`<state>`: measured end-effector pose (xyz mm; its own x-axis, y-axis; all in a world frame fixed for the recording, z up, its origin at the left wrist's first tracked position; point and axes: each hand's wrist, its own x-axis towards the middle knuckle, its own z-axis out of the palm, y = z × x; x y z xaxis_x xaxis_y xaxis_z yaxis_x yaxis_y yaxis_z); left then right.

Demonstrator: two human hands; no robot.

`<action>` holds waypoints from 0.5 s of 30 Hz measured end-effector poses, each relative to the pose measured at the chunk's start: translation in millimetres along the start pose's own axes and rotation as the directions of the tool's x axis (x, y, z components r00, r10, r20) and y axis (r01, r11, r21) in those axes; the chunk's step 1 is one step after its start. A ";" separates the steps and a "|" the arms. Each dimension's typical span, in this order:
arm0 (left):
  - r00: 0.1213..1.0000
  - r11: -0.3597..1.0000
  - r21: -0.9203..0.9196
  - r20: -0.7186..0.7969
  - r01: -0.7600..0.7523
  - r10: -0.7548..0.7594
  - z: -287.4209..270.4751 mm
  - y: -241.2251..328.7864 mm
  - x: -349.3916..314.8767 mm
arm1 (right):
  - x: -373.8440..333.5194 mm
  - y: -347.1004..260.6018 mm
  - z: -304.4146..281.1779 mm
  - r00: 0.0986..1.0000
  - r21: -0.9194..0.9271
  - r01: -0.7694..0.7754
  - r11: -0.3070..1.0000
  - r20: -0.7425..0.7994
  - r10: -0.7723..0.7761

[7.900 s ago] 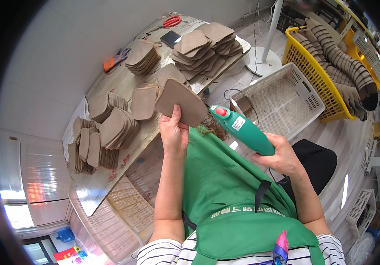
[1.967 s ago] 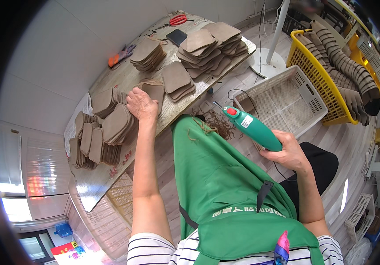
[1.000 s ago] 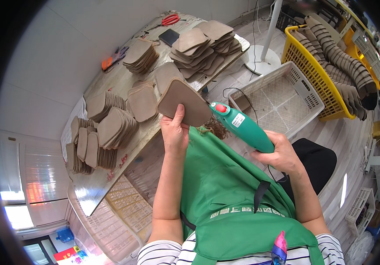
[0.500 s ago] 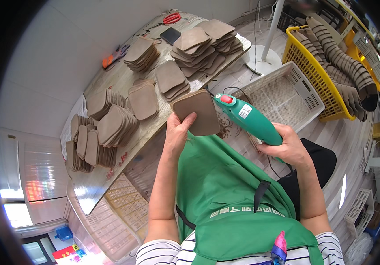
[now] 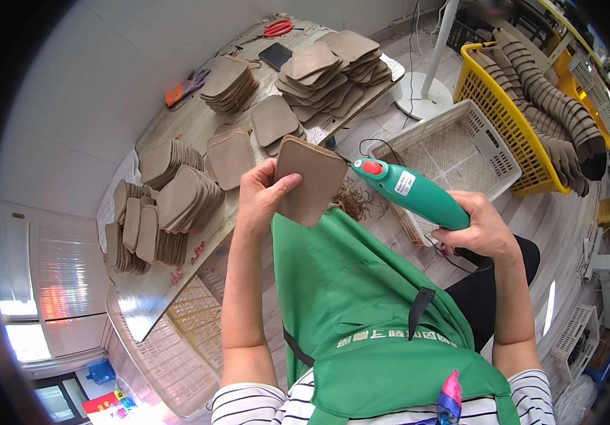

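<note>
Wooden surface [image 5: 177, 131], long, pale. On it: stacks of brown leather pieces [image 5: 326, 71], upright rows of same [image 5: 149, 219], red scissors [image 5: 277, 27], dark phone [image 5: 275, 55], orange tool [image 5: 181, 88].

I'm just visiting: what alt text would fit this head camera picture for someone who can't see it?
Seen from above, a person's left hand holds a tan leather-like piece while the right hand grips a green power tool pointed at its edge. Beyond, a table carries stacks of similar pieces.
</note>
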<state>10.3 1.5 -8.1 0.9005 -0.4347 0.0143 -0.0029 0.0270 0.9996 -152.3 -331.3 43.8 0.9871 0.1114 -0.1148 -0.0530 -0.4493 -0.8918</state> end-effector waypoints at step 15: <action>0.985 0.954 0.299 0.165 -0.002 -0.049 21.7 14.1 -6.0 | 7.9 0.5 10.8 0.996 -0.032 0.081 0.996 -0.038 -0.082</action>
<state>-4.6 -15.0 6.4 0.8155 -0.5779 -0.0314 -0.1346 -0.2422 0.9609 -146.1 -321.1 37.7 0.9932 0.1141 -0.0245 0.0318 -0.4667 -0.8839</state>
